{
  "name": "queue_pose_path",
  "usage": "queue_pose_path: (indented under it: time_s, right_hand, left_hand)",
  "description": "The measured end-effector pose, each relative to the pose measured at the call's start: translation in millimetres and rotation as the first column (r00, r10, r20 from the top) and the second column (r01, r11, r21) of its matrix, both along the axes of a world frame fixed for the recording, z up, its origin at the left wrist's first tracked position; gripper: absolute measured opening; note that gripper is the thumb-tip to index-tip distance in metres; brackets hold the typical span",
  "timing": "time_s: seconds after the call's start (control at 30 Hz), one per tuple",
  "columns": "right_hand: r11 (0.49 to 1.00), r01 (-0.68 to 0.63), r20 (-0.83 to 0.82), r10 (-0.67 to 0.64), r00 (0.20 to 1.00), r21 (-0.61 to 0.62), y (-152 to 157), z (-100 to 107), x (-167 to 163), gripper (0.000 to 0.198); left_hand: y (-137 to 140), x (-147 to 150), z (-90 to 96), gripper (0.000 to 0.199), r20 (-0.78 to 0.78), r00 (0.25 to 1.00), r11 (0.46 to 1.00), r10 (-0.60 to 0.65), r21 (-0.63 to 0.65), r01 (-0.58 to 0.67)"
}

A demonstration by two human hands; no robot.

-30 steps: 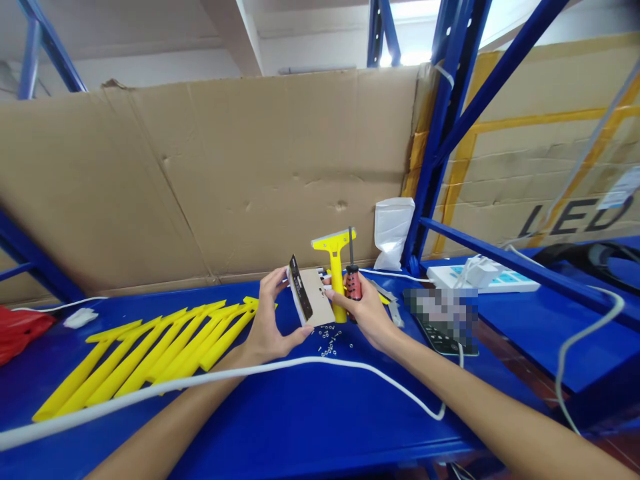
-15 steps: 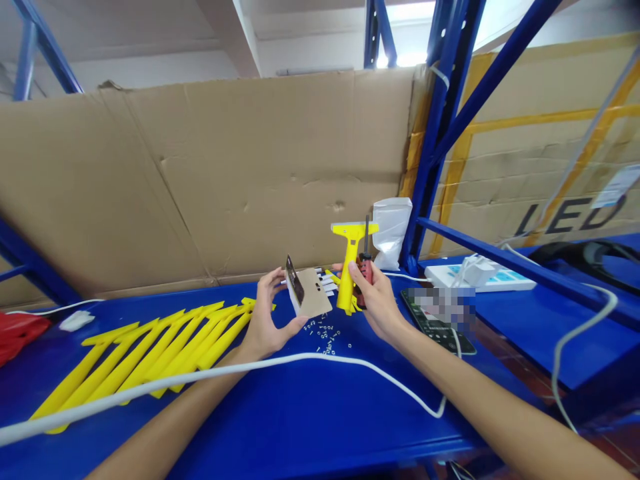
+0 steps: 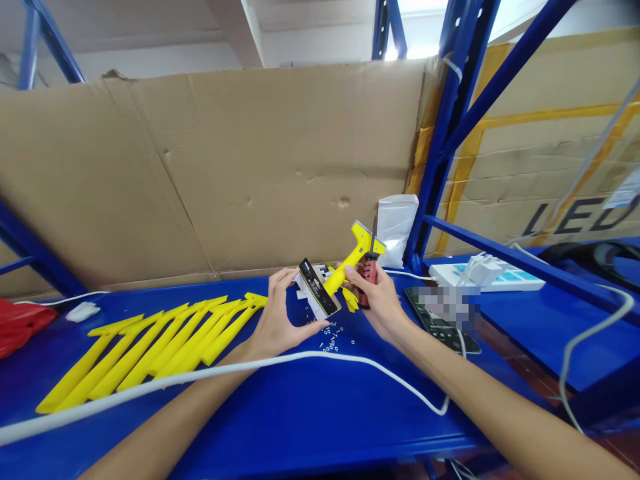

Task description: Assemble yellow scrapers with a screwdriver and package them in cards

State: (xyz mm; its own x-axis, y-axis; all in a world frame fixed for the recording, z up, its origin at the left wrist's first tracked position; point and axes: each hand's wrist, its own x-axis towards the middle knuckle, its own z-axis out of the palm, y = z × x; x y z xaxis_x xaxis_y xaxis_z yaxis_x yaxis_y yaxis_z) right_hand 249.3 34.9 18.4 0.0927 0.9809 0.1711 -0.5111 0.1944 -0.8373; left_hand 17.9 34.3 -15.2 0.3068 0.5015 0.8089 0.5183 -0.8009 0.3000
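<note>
My left hand (image 3: 281, 310) is closed on a small black-fronted box (image 3: 319, 288), gripping it by its ends between thumb and fingers. In my right hand (image 3: 379, 293) are a yellow scraper (image 3: 354, 252) and a screwdriver (image 3: 369, 273) with a red and black handle. The scraper leans to the right, head up, and the lower end of its handle meets or overlaps the box. The screwdriver's shaft points upward across the scraper's head. Small nuts and screws (image 3: 331, 340) lie scattered on the blue table below my hands. Behind them, more yellow parts (image 3: 350, 301) are partly hidden.
Several yellow scrapers (image 3: 165, 347) lie in a row at left. A white cable (image 3: 215, 365) crosses in front of my forearms. At right are a phone (image 3: 443, 323) and a power strip (image 3: 493, 275). A white bag (image 3: 397, 230) leans on the cardboard (image 3: 280, 167). Red plastic (image 3: 23, 325) lies far left.
The box has turned from its plain brown side to its black printed face. The scraper has tilted from upright, its handle end swinging left toward the box.
</note>
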Motion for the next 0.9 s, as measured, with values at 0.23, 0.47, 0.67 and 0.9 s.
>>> queue_pose_path:
  time_s: [0.23,0.47,0.67,0.9]
  right_hand:
    - [0.999,0.004,0.016,-0.003,1.000,-0.050,-5,-4,-4,0.055]
    - [0.997,0.003,0.014,-0.002,1.000,-0.072,-7,-5,-6,0.052]
    - [0.995,-0.009,-0.065,0.003,0.998,-0.104,-12,0,-11,0.057]
    - [0.994,-0.020,-0.053,0.014,0.998,-0.107,-13,-5,-13,0.061]
  left_hand:
    - [-3,2,-0.3,0.118,-0.005,1.000,0.999,-0.003,0.048,0.003]
    - [-11,6,4.5,0.121,-0.067,0.997,0.994,0.022,0.105,-0.015]
    - [-13,7,2.3,0.126,-0.086,0.995,0.997,0.050,0.064,-0.044]
    - [-13,9,1.2,0.127,-0.094,0.992,0.995,0.081,0.066,-0.075]
